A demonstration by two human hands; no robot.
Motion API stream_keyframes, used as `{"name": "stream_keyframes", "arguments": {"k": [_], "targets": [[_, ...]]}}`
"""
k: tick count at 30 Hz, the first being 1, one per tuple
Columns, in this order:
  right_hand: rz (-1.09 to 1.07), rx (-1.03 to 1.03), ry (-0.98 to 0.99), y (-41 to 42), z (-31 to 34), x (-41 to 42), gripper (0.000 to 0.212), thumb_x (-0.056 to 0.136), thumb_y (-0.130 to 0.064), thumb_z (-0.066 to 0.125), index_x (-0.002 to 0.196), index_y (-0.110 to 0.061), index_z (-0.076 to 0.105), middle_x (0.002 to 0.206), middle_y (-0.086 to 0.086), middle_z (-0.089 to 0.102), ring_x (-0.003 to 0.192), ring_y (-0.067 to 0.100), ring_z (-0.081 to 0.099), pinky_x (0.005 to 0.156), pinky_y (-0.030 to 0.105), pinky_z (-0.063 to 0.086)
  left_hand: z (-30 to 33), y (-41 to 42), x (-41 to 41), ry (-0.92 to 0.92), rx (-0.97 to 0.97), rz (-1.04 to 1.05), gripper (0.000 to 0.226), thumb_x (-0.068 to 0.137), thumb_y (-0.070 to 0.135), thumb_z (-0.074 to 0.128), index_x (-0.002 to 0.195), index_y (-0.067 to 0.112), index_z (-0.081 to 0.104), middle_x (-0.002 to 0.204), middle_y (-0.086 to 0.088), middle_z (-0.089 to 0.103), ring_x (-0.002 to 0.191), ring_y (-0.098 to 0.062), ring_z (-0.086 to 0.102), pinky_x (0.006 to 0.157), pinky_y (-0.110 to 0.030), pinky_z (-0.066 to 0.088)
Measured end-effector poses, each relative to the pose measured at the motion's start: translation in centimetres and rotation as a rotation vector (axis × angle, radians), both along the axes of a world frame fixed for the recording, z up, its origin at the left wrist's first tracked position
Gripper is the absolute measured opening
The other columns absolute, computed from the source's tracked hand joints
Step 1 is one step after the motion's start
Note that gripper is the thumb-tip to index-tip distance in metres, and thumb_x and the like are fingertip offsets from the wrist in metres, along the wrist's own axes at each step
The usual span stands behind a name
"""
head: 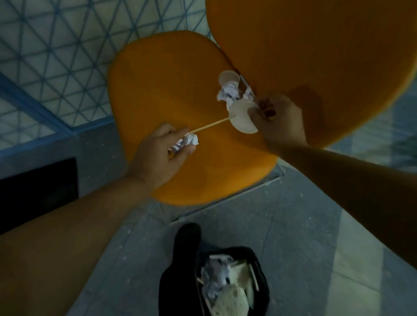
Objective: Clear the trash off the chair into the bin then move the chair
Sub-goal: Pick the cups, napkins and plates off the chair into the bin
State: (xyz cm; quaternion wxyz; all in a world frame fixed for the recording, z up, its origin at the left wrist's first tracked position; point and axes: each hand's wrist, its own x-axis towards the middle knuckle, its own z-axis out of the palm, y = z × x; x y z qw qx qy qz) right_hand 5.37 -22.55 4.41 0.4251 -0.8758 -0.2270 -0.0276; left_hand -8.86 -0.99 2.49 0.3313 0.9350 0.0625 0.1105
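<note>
An orange chair stands below me, its seat (169,87) in the middle and its backrest (317,41) at the upper right. My left hand (160,153) is over the seat, shut on a crumpled paper ball (189,140) and a thin wooden stick (212,124). My right hand (278,121) pinches a pale paper cup (241,116) where the seat meets the backrest. Behind it lie another crumpled paper (229,93) and a second cup (228,77). A black bin (261,276) with paper trash inside stands on the floor near the bottom.
Grey floor tiles (291,213) surround the bin. A blue patterned tiled wall (37,58) runs along the upper left, with a dark panel (29,193) at the left edge. A dark shoe (188,237) shows just above the bin.
</note>
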Motion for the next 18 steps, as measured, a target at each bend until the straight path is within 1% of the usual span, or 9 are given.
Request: {"name": "stream_keyframes", "arguments": {"k": [3, 6, 8, 9, 11, 13, 14, 16, 18], "targets": [[0.068, -0.042, 0.025, -3.7, -1.2, -4.3, 0.015, 0.089, -0.023, 0.063, 0.099, -0.012, 0.062, 0.096, 0.003, 0.064, 0.083, 0.015, 0.060, 0.064, 0.024, 0.047, 0.1, -3.3, -4.6, 0.046, 0.025, -0.058, 0.048, 0.088, 0.037, 0.062, 0.130, 0.014, 0.059, 0.103, 0.001, 0.056, 0.091, -0.022, 0.059, 0.072, -0.032, 0.046], [0.097, -0.087, 0.064, -7.2, -3.3, -8.8, 0.012, 0.088, -0.024, 0.063, 0.096, -0.016, 0.062, 0.096, 0.002, 0.062, 0.082, 0.018, 0.060, 0.065, 0.032, 0.051, -0.8, -6.3, -8.7, 0.120, 0.024, -0.113, 0.043, 0.090, 0.041, 0.062, 0.126, 0.017, 0.061, 0.112, -0.005, 0.059, 0.101, -0.030, 0.058, 0.080, -0.037, 0.047], [0.119, -0.143, 0.117, -9.2, -5.4, -11.7, 0.012, 0.088, -0.024, 0.063, 0.098, -0.017, 0.061, 0.101, 0.003, 0.062, 0.083, 0.021, 0.059, 0.068, 0.038, 0.052, -2.2, -7.8, -11.1, 0.153, 0.045, -0.154, 0.041, 0.089, 0.046, 0.055, 0.119, 0.020, 0.062, 0.110, -0.004, 0.059, 0.097, -0.024, 0.055, 0.076, -0.035, 0.043], [0.136, -0.174, 0.142, -10.1, -6.5, -13.0, 0.013, 0.087, -0.023, 0.064, 0.099, -0.018, 0.062, 0.103, 0.004, 0.062, 0.085, 0.023, 0.060, 0.068, 0.038, 0.052, -3.1, -8.5, -12.3, 0.187, 0.048, -0.178, 0.040, 0.087, 0.048, 0.052, 0.114, 0.020, 0.062, 0.106, -0.003, 0.059, 0.092, -0.020, 0.054, 0.072, -0.033, 0.043], [0.184, -0.232, 0.150, -11.4, -9.1, -15.6, 0.014, 0.086, -0.022, 0.065, 0.100, -0.019, 0.064, 0.103, 0.003, 0.061, 0.085, 0.025, 0.061, 0.065, 0.032, 0.047, -5.5, -9.8, -14.6, 0.280, 0.048, -0.221, 0.036, 0.083, 0.048, 0.051, 0.101, 0.019, 0.063, 0.096, -0.001, 0.057, 0.083, -0.019, 0.054, 0.065, -0.036, 0.047], [0.248, -0.272, 0.143, -12.2, -11.3, -17.9, 0.014, 0.085, -0.022, 0.067, 0.100, -0.021, 0.065, 0.099, 0.000, 0.061, 0.083, 0.023, 0.061, 0.062, 0.027, 0.042, -8.3, -10.9, -16.8, 0.387, 0.066, -0.241, 0.033, 0.079, 0.048, 0.050, 0.087, 0.018, 0.060, 0.087, 0.001, 0.054, 0.079, -0.019, 0.054, 0.064, -0.039, 0.049], [0.274, -0.281, 0.130, -12.3, -12.2, -18.8, 0.015, 0.085, -0.022, 0.067, 0.100, -0.022, 0.065, 0.098, -0.001, 0.061, 0.082, 0.022, 0.060, 0.061, 0.027, 0.043, -9.9, -11.5, -17.7, 0.433, 0.081, -0.249, 0.033, 0.077, 0.048, 0.049, 0.083, 0.017, 0.058, 0.086, 0.001, 0.052, 0.079, -0.019, 0.054, 0.065, -0.038, 0.049], [0.313, -0.272, 0.086, -12.4, -14.3, -20.2, 0.016, 0.085, -0.023, 0.066, 0.100, -0.022, 0.065, 0.097, -0.003, 0.061, 0.081, 0.019, 0.060, 0.059, 0.030, 0.049, -12.9, -12.6, -19.1, 0.494, 0.111, -0.247, 0.034, 0.077, 0.047, 0.051, 0.084, 0.015, 0.057, 0.088, 0.000, 0.052, 0.085, -0.022, 0.056, 0.066, -0.031, 0.044], [0.345, -0.257, 0.023, -12.2, -16.3, -21.3, 0.018, 0.084, -0.026, 0.062, 0.101, -0.021, 0.066, 0.095, -0.003, 0.062, 0.081, 0.017, 0.061, 0.059, 0.030, 0.051, -15.4, -13.7, -20.1, 0.523, 0.121, -0.211, 0.032, 0.080, 0.044, 0.059, 0.093, 0.015, 0.059, 0.097, -0.002, 0.054, 0.096, -0.023, 0.055, 0.070, -0.027, 0.039]]}}
